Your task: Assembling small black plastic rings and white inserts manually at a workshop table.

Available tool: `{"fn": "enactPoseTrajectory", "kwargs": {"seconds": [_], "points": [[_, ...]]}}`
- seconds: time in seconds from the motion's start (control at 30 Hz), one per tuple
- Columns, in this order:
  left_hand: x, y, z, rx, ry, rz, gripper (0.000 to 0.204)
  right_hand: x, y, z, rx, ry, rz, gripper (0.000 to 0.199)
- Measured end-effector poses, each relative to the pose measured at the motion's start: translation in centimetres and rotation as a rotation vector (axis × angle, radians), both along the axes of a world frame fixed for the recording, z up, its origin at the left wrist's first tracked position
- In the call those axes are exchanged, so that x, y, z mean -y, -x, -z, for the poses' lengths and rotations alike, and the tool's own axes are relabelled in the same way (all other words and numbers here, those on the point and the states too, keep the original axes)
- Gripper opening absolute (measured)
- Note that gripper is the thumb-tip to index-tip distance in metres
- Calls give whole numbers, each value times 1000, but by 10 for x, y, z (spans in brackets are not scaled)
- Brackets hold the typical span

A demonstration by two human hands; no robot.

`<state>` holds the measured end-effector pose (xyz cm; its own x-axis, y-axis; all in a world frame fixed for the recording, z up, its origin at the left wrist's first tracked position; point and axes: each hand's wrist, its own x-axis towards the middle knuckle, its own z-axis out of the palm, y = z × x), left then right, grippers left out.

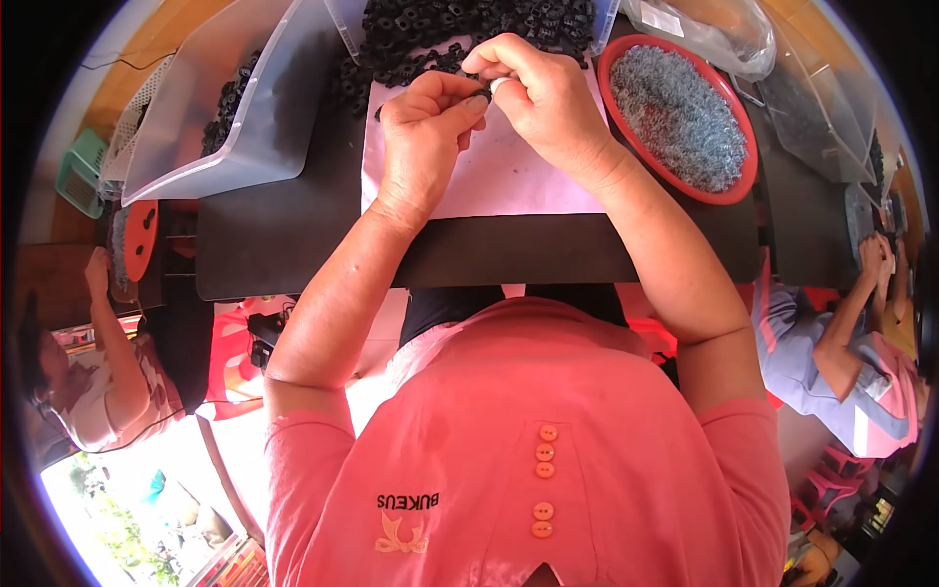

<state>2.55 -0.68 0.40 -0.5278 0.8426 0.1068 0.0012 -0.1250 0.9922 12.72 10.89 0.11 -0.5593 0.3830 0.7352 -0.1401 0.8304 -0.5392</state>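
My left hand (430, 127) pinches a small black part (483, 94) between thumb and fingers, over a pale pinkish sheet (528, 191) on the dark table. Thumb and index finger of my right hand (548, 103) close together right beside that part. Something small and whitish shows at the right fingertips; whether it is a held piece or part of the finger is unclear. Just beyond both hands lies a heap of similar black parts (416, 34), spilling out of a clear plastic bin (599, 29).
A red oval tray (751, 161) full of small clear bluish pieces (680, 117) stands right of the sheet. On the left is a translucent bin (279, 157) with more black parts. A clear bag (729, 39) lies far right. Other people sit at both sides.
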Motion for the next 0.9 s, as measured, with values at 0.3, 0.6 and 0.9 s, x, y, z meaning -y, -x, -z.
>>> {"fn": "enactPoseTrajectory", "kwargs": {"seconds": [0.3, 0.6, 0.9], "points": [[-1, -2, -10, 25, 10, -6, 14, 0, -5, -3, -21, 8, 21, 22], [-16, -7, -15, -210, -47, -35, 11, 3, -8, -11, -128, -31, 105, 23], [-20, -11, 7, -154, -81, -140, 8, 11, -3, -7, -112, -161, 243, 19]]}}
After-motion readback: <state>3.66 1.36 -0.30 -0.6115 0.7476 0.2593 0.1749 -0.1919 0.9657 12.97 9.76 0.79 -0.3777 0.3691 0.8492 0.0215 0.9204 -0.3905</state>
